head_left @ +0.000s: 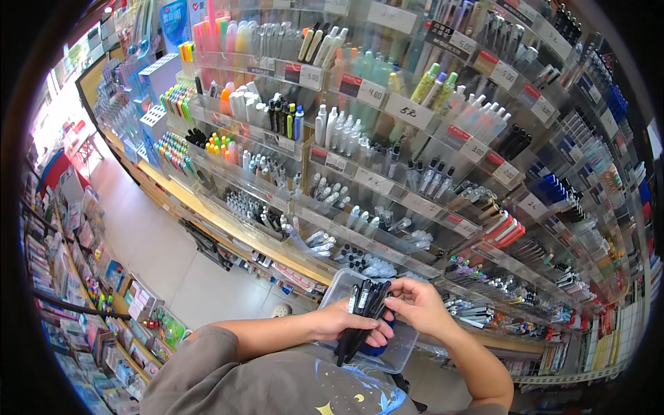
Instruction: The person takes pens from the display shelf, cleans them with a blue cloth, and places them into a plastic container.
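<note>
Pen rack [242,126]: stood ahead of the person; its tiers carried stocked pens [339,128] and price labels [371,93].
Clear bin [403,349]: was sited beneath both hands.
Right hand [417,308]: fingers were bent against the black pens [373,301] near their upper ends; whether they gripped one could not be told.
Left hand [349,321]: fingers were wrapped around the bundle.
Black pens: lay aslant above the bin.

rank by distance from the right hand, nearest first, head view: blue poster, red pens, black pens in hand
1. Black pens, in the left hand, right by the right hand
2. Red pens, on the rack, up and right
3. Blue poster, far upper left
</note>
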`<action>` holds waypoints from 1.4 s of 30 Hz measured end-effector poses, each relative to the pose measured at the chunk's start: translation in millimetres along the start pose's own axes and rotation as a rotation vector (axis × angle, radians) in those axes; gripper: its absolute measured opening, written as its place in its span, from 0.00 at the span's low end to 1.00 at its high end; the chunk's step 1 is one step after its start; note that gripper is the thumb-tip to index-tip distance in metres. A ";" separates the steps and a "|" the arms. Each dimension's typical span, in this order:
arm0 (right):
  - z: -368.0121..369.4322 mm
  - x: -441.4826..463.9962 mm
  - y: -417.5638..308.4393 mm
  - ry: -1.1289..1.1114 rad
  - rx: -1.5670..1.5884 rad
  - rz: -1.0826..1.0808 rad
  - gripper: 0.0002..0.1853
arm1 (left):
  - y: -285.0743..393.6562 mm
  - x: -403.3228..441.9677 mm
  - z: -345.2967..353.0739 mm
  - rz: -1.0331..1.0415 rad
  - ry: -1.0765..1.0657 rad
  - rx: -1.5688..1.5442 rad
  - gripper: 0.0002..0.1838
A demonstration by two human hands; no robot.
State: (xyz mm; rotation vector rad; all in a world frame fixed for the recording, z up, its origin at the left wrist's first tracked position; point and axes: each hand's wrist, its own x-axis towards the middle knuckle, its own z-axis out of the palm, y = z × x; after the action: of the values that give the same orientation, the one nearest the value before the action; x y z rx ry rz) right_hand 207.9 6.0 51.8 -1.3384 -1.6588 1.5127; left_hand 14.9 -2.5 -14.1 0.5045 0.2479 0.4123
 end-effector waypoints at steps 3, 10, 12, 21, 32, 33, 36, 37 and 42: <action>1.9 -2.8 0.7 0.021 0.156 0.054 0.09 | -0.8 1.1 -1.9 0.004 -0.010 0.006 0.19; -21.7 -10.9 -23.0 0.244 0.224 -0.078 0.12 | -2.1 0.0 -2.3 0.005 0.000 -0.001 0.19; -34.2 -15.5 -40.0 0.355 0.226 -0.171 0.11 | -0.9 -0.4 -1.7 0.006 -0.002 0.004 0.19; -110.8 -47.2 -123.8 0.850 -0.030 -0.825 0.09 | -0.4 0.5 -3.5 -0.002 -0.033 0.028 0.19; -150.0 -34.2 -174.4 1.166 -0.717 -0.966 0.11 | 3.7 -2.4 -3.7 -0.029 -0.159 -0.108 0.22; -147.8 -27.3 -172.4 1.136 -0.664 -0.963 0.12 | 4.6 -3.1 -3.0 -0.035 -0.179 -0.132 0.23; -149.3 -13.7 -165.0 1.049 -0.671 -0.928 0.11 | 5.1 -3.8 -3.7 -0.029 -0.215 -0.151 0.24; -146.6 -10.5 -166.2 1.046 -0.668 -0.918 0.11 | 5.0 -3.6 -4.0 -0.029 -0.224 -0.162 0.24; -148.2 2.9 -170.8 0.992 -0.612 -0.852 0.10 | 5.7 -3.5 -3.8 -0.032 -0.247 -0.186 0.25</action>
State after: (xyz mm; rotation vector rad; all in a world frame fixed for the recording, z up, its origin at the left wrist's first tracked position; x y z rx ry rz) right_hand 282.5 91.1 247.6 -1.0850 -1.6326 -0.1856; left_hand 8.7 2.1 -13.9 0.3640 -0.0216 0.3346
